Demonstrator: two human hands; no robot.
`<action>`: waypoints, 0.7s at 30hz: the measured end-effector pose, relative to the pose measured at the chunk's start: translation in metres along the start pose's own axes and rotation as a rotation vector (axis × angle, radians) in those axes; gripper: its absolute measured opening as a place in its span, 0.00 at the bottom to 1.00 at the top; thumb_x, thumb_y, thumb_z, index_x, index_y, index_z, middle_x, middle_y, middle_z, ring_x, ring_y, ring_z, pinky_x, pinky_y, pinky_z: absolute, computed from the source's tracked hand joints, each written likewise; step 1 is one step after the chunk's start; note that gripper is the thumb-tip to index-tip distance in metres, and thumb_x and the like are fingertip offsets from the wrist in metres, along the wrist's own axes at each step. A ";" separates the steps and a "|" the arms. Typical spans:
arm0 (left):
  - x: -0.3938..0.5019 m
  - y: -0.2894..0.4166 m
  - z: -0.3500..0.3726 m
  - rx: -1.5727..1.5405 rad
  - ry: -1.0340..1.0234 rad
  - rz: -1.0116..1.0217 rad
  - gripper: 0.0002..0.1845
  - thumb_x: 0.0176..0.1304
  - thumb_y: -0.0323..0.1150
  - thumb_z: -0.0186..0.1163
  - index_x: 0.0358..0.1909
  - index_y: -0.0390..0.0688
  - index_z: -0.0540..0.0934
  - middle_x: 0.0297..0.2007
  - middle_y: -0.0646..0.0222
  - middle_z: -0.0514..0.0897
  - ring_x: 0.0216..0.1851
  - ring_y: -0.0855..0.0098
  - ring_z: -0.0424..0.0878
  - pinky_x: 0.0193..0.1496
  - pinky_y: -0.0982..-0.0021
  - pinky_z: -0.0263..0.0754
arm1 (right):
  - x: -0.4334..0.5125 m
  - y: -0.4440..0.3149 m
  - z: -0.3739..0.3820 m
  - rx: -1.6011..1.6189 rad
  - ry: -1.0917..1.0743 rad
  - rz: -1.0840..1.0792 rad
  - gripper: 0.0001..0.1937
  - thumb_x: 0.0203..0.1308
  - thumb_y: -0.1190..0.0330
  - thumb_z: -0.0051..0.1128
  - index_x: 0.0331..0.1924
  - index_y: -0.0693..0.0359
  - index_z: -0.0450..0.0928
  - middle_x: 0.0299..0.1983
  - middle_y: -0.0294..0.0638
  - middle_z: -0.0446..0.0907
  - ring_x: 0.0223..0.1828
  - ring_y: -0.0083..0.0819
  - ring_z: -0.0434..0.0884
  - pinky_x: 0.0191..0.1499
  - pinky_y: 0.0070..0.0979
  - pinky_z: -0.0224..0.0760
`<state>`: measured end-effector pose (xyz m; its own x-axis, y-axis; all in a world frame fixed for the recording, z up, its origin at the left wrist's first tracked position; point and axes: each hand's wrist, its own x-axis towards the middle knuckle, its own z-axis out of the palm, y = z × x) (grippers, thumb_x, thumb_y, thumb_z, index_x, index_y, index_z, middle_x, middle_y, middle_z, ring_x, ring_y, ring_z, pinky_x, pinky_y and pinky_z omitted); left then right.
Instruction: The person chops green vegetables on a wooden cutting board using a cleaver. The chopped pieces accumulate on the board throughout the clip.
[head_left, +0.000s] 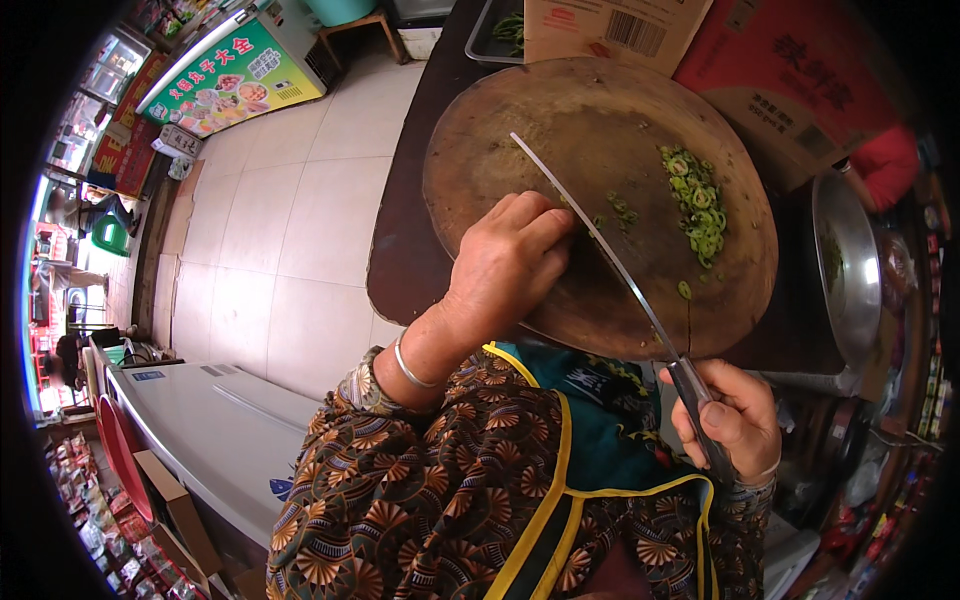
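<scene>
My right hand grips the dark handle of a kitchen knife. Its long blade lies diagonally over a round wooden chopping board, the spine facing up. My left hand rests on the board with curled fingers, their knuckles close against the blade's left side. Whatever may be under those fingers is hidden. Just past the blade lie a few chopped green bits. A larger pile of sliced green peppers sits towards the board's right side, with one loose slice below it.
Cardboard boxes stand behind the board, beside a tray of green peppers. To the right is a metal basin, near another person's red sleeve. A white chest freezer stands at lower left; a printed freezer is farther off.
</scene>
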<state>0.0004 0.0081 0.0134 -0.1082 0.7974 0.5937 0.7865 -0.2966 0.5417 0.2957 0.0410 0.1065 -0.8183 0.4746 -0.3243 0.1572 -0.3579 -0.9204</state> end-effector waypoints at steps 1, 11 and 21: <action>0.000 0.000 0.000 0.006 -0.005 0.001 0.10 0.56 0.24 0.65 0.41 0.42 0.83 0.37 0.62 0.80 0.41 0.55 0.81 0.43 0.57 0.79 | 0.000 -0.001 0.000 -0.001 0.005 -0.001 0.24 0.76 0.63 0.51 0.63 0.78 0.68 0.32 0.41 0.80 0.23 0.18 0.74 0.28 0.17 0.67; 0.000 -0.001 -0.001 -0.018 -0.035 -0.026 0.10 0.59 0.24 0.65 0.42 0.42 0.85 0.38 0.61 0.83 0.42 0.54 0.82 0.44 0.59 0.79 | 0.004 -0.003 0.003 0.072 0.150 0.070 0.29 0.71 0.57 0.58 0.63 0.78 0.71 0.30 0.42 0.80 0.20 0.19 0.73 0.23 0.17 0.64; 0.000 -0.003 0.000 0.026 -0.017 0.024 0.09 0.56 0.25 0.65 0.40 0.42 0.82 0.36 0.63 0.79 0.41 0.55 0.80 0.44 0.58 0.78 | 0.000 -0.002 0.005 0.077 0.072 0.035 0.29 0.73 0.59 0.57 0.65 0.78 0.69 0.31 0.41 0.79 0.22 0.19 0.73 0.25 0.17 0.65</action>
<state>-0.0015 0.0094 0.0120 -0.0788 0.7990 0.5961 0.8045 -0.3022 0.5114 0.2930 0.0375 0.1094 -0.7706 0.5163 -0.3736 0.1398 -0.4351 -0.8895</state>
